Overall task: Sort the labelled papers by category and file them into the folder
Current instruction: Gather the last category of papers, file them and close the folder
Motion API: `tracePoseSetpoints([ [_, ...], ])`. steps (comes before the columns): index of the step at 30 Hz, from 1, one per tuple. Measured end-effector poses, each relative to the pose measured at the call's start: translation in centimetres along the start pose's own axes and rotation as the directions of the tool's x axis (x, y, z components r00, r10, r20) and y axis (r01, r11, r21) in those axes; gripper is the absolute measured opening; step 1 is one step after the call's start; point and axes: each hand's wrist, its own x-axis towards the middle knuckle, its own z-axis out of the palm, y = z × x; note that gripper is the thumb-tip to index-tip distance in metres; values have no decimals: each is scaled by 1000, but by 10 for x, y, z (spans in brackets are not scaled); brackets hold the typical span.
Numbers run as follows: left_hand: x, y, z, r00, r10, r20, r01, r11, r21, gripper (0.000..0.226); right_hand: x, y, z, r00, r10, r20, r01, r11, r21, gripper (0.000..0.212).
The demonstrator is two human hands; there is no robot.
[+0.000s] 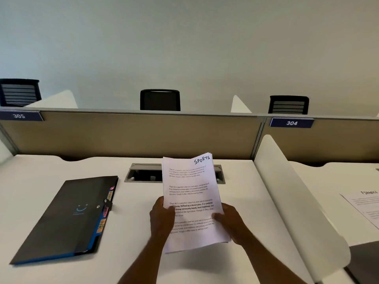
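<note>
Pretty early on from the look of it: both hands, left hand (162, 219) and right hand (230, 222), grip a stack of white printed sheets (191, 201) by its side edges above the white desk (143, 201), top sheet marked SPORTS. The black folder with blue edge and coloured tabs (67, 220) lies closed on the left, so nothing looks filed yet. One FINANCE-labelled white sheet (367, 206) sits past the white divider (297, 193), maybe sorted already.

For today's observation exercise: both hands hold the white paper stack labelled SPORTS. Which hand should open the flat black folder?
Probably left: the left hand is nearer the black folder, which lies leftward; the right hand can hold the paper stack.
</note>
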Motion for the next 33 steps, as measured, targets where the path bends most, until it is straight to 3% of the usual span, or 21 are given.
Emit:
tracePoseSetpoints([
  [3,8,-13,-24,999,-43,12,44,999,-4,32,2,3,15,992,73,101,-88,983,161,44],
  [8,17,-32,-66,997,-71,37,69,996,59,32,2,-3,57,975,123,185,-161,965,207,41],
  [15,50,-69,-130,994,-87,-65,100,968,229,40,15,-11,118,977,195,89,-212,942,259,30],
  [19,68,-102,-167,992,-40,-117,97,832,546,53,19,-19,147,980,195,30,-194,927,322,29],
  [24,94,-140,-188,975,-222,-29,177,684,707,82,25,-15,171,976,216,-22,-194,912,360,46],
  [33,93,-165,-176,945,-228,233,-51,604,796,82,20,-1,185,969,218,-120,-158,911,380,53],
])
